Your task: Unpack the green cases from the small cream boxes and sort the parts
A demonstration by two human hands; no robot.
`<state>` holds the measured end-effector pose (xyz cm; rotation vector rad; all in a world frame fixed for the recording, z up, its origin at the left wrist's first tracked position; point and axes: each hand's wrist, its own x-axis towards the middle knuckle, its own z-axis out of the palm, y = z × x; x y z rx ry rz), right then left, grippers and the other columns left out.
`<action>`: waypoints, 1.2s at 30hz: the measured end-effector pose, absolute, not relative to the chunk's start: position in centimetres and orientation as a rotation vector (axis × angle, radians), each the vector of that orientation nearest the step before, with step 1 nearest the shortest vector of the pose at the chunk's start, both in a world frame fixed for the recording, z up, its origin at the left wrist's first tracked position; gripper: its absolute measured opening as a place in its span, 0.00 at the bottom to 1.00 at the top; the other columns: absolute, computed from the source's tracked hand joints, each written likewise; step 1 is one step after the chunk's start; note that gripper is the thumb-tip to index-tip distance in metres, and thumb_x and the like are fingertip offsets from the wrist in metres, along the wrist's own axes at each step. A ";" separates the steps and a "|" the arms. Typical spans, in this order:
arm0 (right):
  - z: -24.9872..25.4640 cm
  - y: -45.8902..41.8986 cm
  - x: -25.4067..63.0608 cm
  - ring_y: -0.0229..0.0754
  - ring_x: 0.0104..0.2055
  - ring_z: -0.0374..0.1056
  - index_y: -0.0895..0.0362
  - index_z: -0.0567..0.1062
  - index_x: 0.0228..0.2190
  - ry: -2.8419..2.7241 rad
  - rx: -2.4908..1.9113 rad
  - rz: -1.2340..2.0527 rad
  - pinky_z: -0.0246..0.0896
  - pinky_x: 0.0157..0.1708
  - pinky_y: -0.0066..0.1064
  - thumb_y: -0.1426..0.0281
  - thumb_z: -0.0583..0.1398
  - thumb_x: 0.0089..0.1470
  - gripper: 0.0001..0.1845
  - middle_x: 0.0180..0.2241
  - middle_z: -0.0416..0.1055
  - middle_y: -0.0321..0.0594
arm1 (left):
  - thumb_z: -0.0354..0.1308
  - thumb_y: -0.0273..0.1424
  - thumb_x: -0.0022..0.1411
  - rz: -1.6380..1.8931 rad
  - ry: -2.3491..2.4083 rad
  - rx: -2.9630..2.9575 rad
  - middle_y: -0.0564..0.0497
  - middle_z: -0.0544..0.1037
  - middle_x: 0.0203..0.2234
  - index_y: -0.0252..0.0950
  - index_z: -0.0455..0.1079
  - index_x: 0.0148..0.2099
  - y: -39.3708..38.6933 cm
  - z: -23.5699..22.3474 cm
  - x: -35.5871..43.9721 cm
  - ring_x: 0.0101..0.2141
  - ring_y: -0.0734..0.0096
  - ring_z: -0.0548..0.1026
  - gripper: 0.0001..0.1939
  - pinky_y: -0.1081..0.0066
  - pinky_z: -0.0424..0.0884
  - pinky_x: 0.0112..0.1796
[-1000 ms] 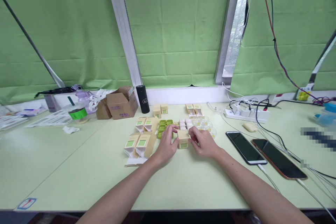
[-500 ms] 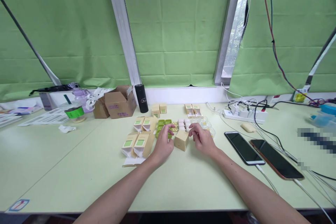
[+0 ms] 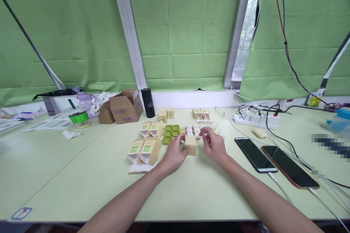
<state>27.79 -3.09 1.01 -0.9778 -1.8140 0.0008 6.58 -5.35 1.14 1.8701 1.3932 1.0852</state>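
Note:
A small tan box [image 3: 191, 145] stands on the pale green table [image 3: 82, 178] in front of me. My left hand [image 3: 174, 154] grips its left side with curled fingers. My right hand [image 3: 214, 144] hovers just right of the box, fingers loosely curled and apart, holding nothing that I can see. Behind the box lie green trays [image 3: 171, 133], small pink pieces [image 3: 192, 129] and clear plastic trays [image 3: 212, 128]. Open tan cartons with green labels [image 3: 144, 149] lie to the left of my left hand.
Two phones [image 3: 256, 154] [image 3: 290, 169] on cables lie at the right, with a white power strip [image 3: 255, 118] behind. A black cylinder [image 3: 148, 102], brown cardboard boxes [image 3: 124, 108] and a green-taped cup [image 3: 79, 117] stand at the back left. More tan boxes [image 3: 167, 113] sit near the window.
The tan box was turned on the table between my hands; its green label no longer faces me. My right hand has let go and lifted slightly to the right.

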 end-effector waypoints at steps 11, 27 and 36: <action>1.2 -3.5 27.4 0.38 0.27 0.74 0.53 0.68 0.46 -1.788 -0.981 -0.018 0.62 0.30 0.30 0.73 0.53 0.64 0.10 0.37 0.79 0.37 | 0.70 0.33 0.55 1.134 1.460 1.835 0.44 0.74 0.51 0.38 0.69 0.56 -5.4 1.0 7.2 0.50 0.58 0.71 0.27 0.60 0.67 0.52; 1.3 -4.7 26.5 0.50 0.45 0.74 0.53 0.66 0.55 -1.867 -0.891 0.046 0.72 0.37 0.39 0.65 0.57 0.65 0.18 0.47 0.75 0.47 | 0.67 0.29 0.61 1.474 1.371 2.436 0.44 0.68 0.52 0.43 0.62 0.59 -6.4 1.8 6.8 0.55 0.54 0.68 0.27 0.55 0.70 0.54; 0.8 -4.9 26.2 0.51 0.47 0.74 0.53 0.63 0.57 -1.922 -0.785 0.068 0.76 0.36 0.42 0.68 0.57 0.64 0.20 0.52 0.73 0.50 | 0.60 0.24 0.65 1.649 1.231 2.810 0.45 0.68 0.44 0.40 0.64 0.55 -6.4 2.0 6.6 0.46 0.59 0.69 0.18 0.57 0.72 0.46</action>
